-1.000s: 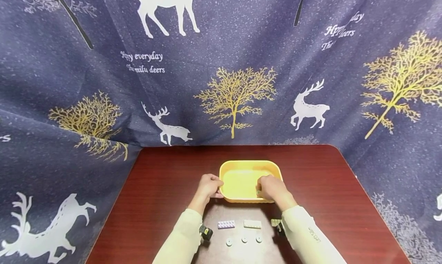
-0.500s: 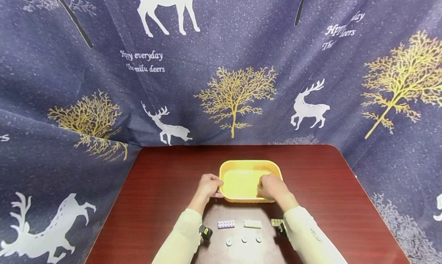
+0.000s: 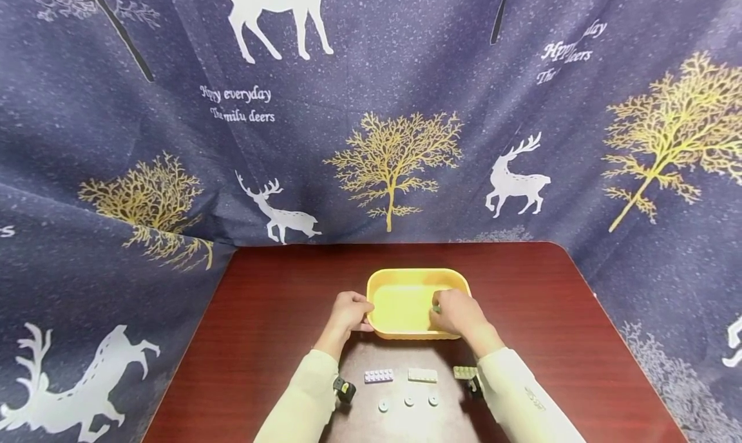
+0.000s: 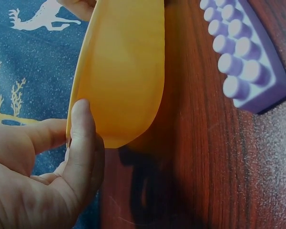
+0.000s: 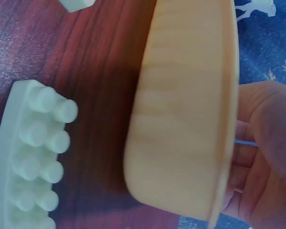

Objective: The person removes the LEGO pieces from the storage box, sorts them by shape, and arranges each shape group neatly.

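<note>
My left hand [image 3: 348,311] pinches the left rim of a yellow plastic bin [image 3: 406,335]. In the left wrist view the thumb lies on the outer side of the bin wall [image 4: 124,71]. My right hand [image 3: 458,311] reaches over the bin's right front edge, its fingers curled inside. A small green piece [image 3: 437,308] shows at its fingertips; most of it is covered, so its kind cannot be told. From the right wrist, the bin wall [image 5: 181,95] hides the fingertips and the green piece.
In front of the bin lie a purple toy brick [image 3: 379,376], a white brick [image 3: 422,375] and a light green brick [image 3: 466,372], the last partly behind the right wrist camera. Three small round pale pieces [image 3: 409,402] lie nearer. A patterned cloth [image 3: 348,172] hangs behind the table [image 3: 290,275].
The right hand has shifted slightly inside the bin, and the green piece at its fingertips shows higher up. The left hand and the bin stay put.
</note>
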`<state>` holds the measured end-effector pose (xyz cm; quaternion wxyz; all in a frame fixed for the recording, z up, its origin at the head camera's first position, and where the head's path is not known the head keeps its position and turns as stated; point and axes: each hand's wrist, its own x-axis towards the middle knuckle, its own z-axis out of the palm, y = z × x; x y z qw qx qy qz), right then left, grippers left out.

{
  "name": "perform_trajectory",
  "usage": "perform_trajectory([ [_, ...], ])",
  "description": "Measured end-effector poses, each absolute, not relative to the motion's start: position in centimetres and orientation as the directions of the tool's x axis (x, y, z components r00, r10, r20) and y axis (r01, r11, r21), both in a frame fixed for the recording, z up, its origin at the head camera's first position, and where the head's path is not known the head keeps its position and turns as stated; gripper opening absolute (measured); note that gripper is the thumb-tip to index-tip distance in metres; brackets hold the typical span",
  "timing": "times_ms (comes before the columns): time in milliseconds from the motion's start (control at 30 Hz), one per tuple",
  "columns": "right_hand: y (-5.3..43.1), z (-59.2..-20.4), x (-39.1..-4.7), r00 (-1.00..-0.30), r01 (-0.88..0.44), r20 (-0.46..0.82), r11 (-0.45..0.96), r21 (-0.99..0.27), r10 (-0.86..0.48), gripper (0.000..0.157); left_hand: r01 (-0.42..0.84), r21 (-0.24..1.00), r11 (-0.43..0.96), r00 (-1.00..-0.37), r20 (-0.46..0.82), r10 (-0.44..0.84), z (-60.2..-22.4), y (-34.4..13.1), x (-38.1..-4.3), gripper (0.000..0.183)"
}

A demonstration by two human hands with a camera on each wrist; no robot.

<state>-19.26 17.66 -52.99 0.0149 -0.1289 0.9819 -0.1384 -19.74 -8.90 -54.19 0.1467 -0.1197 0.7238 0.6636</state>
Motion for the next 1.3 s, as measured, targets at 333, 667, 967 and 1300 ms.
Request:
perform_trajectory([
  [333, 17.4, -51.1, -18.2, -0.972, -0.236, 0.049, 0.936, -0.263, -0.231, 0.015, -0.372, 0.924, 0.089, -0.927, -0.375, 0.018, -54.1, -8.9, -19.6, 0.024],
  [667, 17.5, -49.5, -16.5, -0.967, -0.25, 0.116, 0.932, -0.262, -0.227, 0.018, -0.379, 0.922, 0.079, -0.924, -0.381, 0.015, -54.1, -9.0, -19.7, 0.025],
  [967, 17.9, -49.2, -14.1, -0.966, -0.241, 0.166, 0.924, -0.298, -0.198, 0.018, -0.367, 0.926, 0.088, -0.929, -0.37, 0.022, -53.9, -8.8, -19.5, 0.025],
  [1300, 18.7, -49.6, -11.6, -0.965, -0.23, 0.203, 0.916, -0.329, -0.169, 0.016, -0.377, 0.923, 0.083, -0.925, -0.38, 0.022, -54.1, -8.9, -19.7, 0.022],
])
